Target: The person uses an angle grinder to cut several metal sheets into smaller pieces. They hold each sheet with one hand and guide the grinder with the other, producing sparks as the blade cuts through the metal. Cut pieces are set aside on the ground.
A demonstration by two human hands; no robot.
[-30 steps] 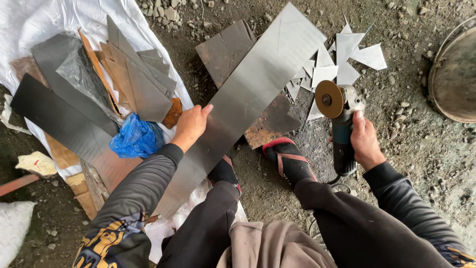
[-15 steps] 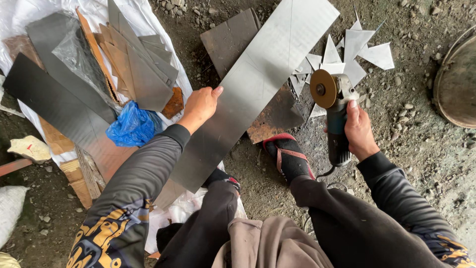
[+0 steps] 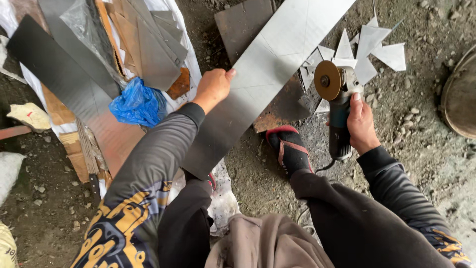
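A long grey metal sheet strip (image 3: 267, 69) runs diagonally from lower left to upper right, with faint lines scribed on it. My left hand (image 3: 214, 85) grips its left edge near the middle. My right hand (image 3: 361, 124) holds an angle grinder (image 3: 336, 94) by its dark body, its round brownish disc just right of the strip. My foot in a black and red sandal (image 3: 287, 149) stands below a rusty plate (image 3: 277, 106) under the strip.
Triangular metal offcuts (image 3: 372, 44) lie on gravel beyond the grinder. A pile of cut sheet pieces (image 3: 148, 44) and a blue plastic bag (image 3: 136, 104) rest on white sheeting at left. A dark strip (image 3: 59, 74) lies far left. A round rim (image 3: 458, 97) at right.
The view has shifted closer and down. My left hand has slid slightly up along the strip's edge. The grinder stays beside the strip in my right hand.
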